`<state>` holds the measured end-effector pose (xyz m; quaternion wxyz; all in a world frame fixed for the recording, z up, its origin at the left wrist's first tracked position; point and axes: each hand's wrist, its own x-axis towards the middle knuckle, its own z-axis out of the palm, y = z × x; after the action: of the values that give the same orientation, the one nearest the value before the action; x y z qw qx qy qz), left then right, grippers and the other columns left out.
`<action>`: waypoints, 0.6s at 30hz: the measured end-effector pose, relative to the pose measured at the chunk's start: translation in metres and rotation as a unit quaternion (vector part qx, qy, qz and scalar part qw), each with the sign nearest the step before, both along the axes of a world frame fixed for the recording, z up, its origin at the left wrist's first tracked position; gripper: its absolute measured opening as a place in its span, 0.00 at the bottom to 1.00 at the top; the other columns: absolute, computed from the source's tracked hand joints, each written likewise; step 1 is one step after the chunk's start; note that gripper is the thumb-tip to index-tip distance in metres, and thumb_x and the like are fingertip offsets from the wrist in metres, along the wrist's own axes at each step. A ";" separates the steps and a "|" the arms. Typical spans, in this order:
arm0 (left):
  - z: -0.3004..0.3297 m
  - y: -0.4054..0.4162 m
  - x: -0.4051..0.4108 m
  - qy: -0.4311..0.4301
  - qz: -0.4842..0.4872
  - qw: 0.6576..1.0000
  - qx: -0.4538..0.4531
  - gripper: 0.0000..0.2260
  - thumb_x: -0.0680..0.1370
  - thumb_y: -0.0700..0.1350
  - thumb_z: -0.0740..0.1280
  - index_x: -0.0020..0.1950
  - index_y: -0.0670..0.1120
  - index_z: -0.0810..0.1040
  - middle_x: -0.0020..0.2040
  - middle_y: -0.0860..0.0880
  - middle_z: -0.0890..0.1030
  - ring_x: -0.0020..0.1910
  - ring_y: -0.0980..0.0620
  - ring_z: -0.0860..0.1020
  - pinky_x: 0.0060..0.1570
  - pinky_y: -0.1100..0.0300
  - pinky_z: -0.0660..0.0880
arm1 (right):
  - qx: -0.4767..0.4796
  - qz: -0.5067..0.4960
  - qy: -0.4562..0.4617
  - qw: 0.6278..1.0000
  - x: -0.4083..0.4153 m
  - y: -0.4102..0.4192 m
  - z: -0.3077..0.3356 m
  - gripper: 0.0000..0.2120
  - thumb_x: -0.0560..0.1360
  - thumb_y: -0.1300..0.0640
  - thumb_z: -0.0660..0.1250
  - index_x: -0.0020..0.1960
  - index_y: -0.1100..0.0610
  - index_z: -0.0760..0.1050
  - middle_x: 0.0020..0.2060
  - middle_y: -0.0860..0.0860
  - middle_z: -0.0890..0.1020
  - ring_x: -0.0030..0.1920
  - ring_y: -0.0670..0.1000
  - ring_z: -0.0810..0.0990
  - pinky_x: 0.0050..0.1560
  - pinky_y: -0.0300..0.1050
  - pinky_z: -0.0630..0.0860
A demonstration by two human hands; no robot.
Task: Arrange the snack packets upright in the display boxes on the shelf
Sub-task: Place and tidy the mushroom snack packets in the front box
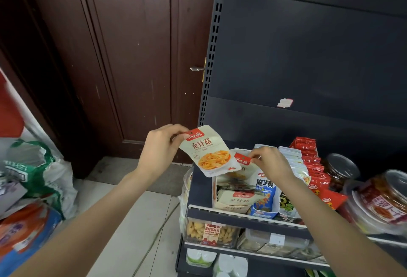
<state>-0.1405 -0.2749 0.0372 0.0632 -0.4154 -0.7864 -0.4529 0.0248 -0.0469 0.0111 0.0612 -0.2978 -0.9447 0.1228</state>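
1. Two hands are up over the shelf (246, 216)
2. Right hand (272, 163) pinches the red top of one cream packet (243, 163) standing in the cream display box (231, 207), with more packets lying below
3. Left hand (159, 151) pinches a second cream packet's (211, 151) top corner, tilted, above the box's left side
4. A brown door (132, 56) stands behind

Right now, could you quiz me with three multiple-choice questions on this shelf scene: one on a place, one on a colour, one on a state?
1. Where is the packet held by the left hand?
A. in the air left of the display box
B. on the floor
C. on the jar

2. The logo tab atop that enoki mushroom packet is:
A. green
B. red
C. black

3. The right hand is:
A. idle
B. flat on the shelf
C. pinching a packet in the beige display box

Answers: A, it hangs above the floor; B, the tab is red; C, fingers grip the top of the second enoki packet.
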 end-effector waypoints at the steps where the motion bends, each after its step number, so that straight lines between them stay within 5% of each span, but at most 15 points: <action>1: 0.001 0.005 0.002 0.003 -0.004 1.000 -0.002 0.06 0.77 0.42 0.67 0.51 0.45 0.82 0.46 0.52 0.83 0.43 0.58 0.79 0.39 0.69 0.75 | -0.010 0.003 0.011 1.000 -0.002 0.002 0.002 0.09 0.76 0.61 0.65 0.52 0.54 0.82 0.49 0.50 0.82 0.48 0.52 0.80 0.46 0.47 0.76; 7: 0.001 0.045 0.022 0.054 -0.057 0.996 -0.041 0.07 0.78 0.43 0.65 0.53 0.45 0.82 0.47 0.50 0.82 0.44 0.53 0.79 0.44 0.58 0.77 | -0.081 0.020 0.061 0.995 -0.007 0.018 0.006 0.10 0.74 0.66 0.67 0.48 0.54 0.83 0.45 0.51 0.84 0.46 0.50 0.81 0.50 0.50 0.78; 12: -0.019 0.071 0.046 0.116 -0.114 0.962 -0.218 0.11 0.79 0.44 0.63 0.61 0.47 0.78 0.53 0.47 0.80 0.51 0.49 0.79 0.48 0.52 0.78 | -0.132 0.033 0.088 0.987 -0.004 0.024 0.007 0.06 0.72 0.65 0.70 0.46 0.57 0.83 0.43 0.51 0.84 0.44 0.46 0.79 0.49 0.39 0.75; 18: -0.016 0.087 0.033 0.071 -0.110 0.976 -0.174 0.08 0.80 0.43 0.61 0.56 0.46 0.77 0.49 0.48 0.82 0.48 0.50 0.80 0.45 0.52 0.77 | -0.157 0.045 0.091 0.982 -0.004 0.028 0.003 0.07 0.73 0.66 0.68 0.47 0.59 0.83 0.43 0.51 0.84 0.45 0.47 0.81 0.51 0.42 0.76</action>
<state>-0.1079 -0.1883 0.0215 -0.0043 -0.5352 -0.7959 -0.2829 0.0207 -0.0188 0.0140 0.0935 -0.2487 -0.9167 0.2983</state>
